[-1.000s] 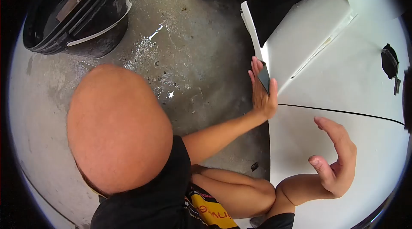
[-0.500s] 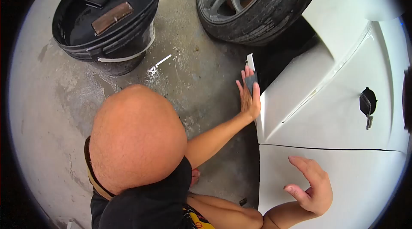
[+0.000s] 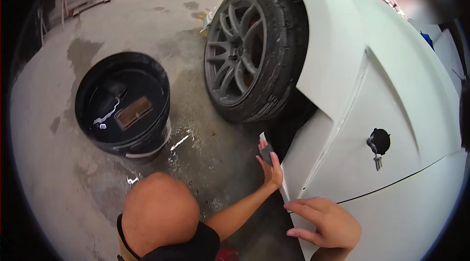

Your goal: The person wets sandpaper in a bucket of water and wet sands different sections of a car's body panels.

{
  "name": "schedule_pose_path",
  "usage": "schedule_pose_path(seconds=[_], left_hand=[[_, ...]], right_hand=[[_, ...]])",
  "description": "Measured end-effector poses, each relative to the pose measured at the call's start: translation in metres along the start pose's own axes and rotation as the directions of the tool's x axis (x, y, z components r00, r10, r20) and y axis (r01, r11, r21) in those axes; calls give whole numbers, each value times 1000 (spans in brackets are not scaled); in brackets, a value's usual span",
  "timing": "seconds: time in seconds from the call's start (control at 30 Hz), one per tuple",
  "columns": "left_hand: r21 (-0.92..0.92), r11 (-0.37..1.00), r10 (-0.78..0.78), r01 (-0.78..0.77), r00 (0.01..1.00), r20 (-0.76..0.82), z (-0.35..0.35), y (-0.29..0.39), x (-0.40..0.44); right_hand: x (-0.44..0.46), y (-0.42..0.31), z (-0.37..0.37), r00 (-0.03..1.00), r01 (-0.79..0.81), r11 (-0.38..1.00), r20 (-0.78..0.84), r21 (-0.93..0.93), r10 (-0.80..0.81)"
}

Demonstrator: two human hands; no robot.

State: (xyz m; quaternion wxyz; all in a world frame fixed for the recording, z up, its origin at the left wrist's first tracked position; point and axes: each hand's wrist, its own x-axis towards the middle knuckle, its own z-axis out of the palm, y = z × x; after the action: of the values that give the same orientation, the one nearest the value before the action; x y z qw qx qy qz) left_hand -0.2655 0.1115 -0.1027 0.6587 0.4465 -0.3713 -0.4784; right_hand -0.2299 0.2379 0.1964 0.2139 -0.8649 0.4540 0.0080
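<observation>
Sheet (image 3: 267, 154) sits clamped in left hand (image 3: 270, 172), apparently so fingers back it; empty right hand (image 3: 325, 223) stays unclosed, thumb apart, by car (image 3: 342, 158).

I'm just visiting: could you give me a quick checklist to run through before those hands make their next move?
1. Grey pad in the left hand: ok, held along the fingers.
2. Right hand free: ok, no tool seen in it.
3. Bucket standing with liquid in it: ok.
4. Floor dry beside the bucket: not ok, wet patches show.
5. Round opening in the white bodywork covered: not ok, it is open.
6. Bodywork smooth to the touch: cannot tell.
</observation>
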Motion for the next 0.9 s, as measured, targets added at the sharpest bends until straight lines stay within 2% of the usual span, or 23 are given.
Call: schedule_pose_path(seconds=[0.07, 0.1, 0.13, 0.17, 0.2, 0.23, 0.27, 0.33, 0.4, 0.43, 0.5, 0.53, 0.57, 0.67, 0.7, 0.77, 0.83, 0.87, 0.9], left_hand=[[-40, 999, 15, -15, 1000, -16, 0, -9, -3], [-66, 995, 75, -76, 997, -17, 10, -30, -24], [-77, 995, 64, -59, 996, 67, 0, -12, -52], [-79, 994, 74, -69, 995, 71, 9, 1, -34], [-33, 999, -11, 16, 990, 138, 17, 17, -14], [25, 994, -109, 106, 975, 194, 23, 34, 2], [100, 973, -226, 207, 944, 240, 24, 51, 9], [280, 871, -478, 404, 829, 291, 13, 89, 13], [457, 697, -702, 552, 653, 282, -103, 94, -82], [529, 603, -786, 597, 559, 265, -105, 123, -74], [701, 485, -811, 522, 568, 138, -123, 135, -70], [773, 415, -813, 480, 577, 78, -134, 138, -66], [628, 459, -825, 629, 565, 37, -150, 156, -61], [663, 321, -744, 677, 613, -265, -158, 255, -39], [590, 386, -734, 709, 623, -268, -171, 250, -48], [303, 390, -849, 870, 467, -247, -175, 318, -30], [57, 327, -920, 943, 331, -211, -171, 392, -3], [-42, 250, -960, 967, 242, -137, -178, 408, -3], [-136, 167, -985, 977, 162, -52, -183, 418, -1]], right_hand=[[7, 5, 0, 999, 24, 1000, 21, -5, -24], [12, 9, -2, 999, 41, 999, 29, -9, -41], [20, 14, -4, 997, 54, 998, 45, 41, -56], [26, 21, -5, 995, 65, 994, 68, 92, -72], [32, 30, -8, 991, 80, 986, 92, 146, -94], [35, 41, -10, 993, 58, 992, 95, 111, -69], [43, 49, -14, 997, 33, 983, 65, 179, -45], [62, 56, -16, 1000, -20, 939, 18, 344, 14], [74, 40, -6, 934, -269, 740, -22, 616, 357], [80, 32, 1, 858, -354, 596, -4, 721, 514], [75, 15, 48, 714, -349, 536, -152, 769, 683], [69, -6, 58, 637, -379, 417, -94, 826, 765], [60, -24, 73, 568, -377, 292, -29, 879, 823], [42, -89, 58, 459, -435, 202, 23, 878, 888], [37, -102, 48, 411, -429, 144, 51, 892, 910], [32, -122, 31, 309, -410, 26, 112, 911, 944], [42, -132, 24, 248, -502, 92, 42, 860, 968], [43, -142, 17, 216, -551, 116, 7, 826, 976], [43, -149, 8, 252, -387, -135, 245, 912, 936]])
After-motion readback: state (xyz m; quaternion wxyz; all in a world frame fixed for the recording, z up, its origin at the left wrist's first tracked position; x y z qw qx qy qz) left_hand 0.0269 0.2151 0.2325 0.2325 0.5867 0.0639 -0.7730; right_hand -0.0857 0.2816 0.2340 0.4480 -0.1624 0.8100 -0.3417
